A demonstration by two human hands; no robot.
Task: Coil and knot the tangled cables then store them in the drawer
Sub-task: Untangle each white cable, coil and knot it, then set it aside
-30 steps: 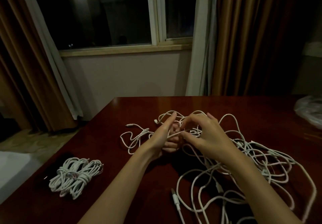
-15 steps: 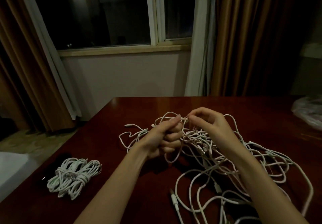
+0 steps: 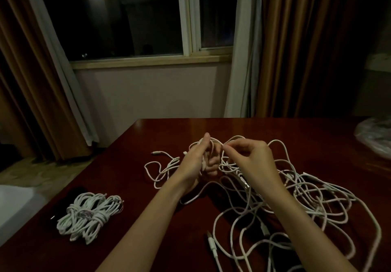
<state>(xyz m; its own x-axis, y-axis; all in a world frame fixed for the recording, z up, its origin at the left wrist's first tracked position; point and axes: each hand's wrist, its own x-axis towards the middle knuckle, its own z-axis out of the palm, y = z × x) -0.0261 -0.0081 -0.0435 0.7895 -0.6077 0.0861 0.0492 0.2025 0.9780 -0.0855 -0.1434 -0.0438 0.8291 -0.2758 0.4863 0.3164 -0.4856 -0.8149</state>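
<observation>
My left hand [image 3: 197, 161] grips a few coiled loops while my right hand [image 3: 252, 157] pinches the same cable [image 3: 215, 140] just beside it, the tangle [image 3: 296, 197] trailing right.

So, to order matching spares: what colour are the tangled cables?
White, all of the cables, clearest in the head view against the dark red table.
</observation>
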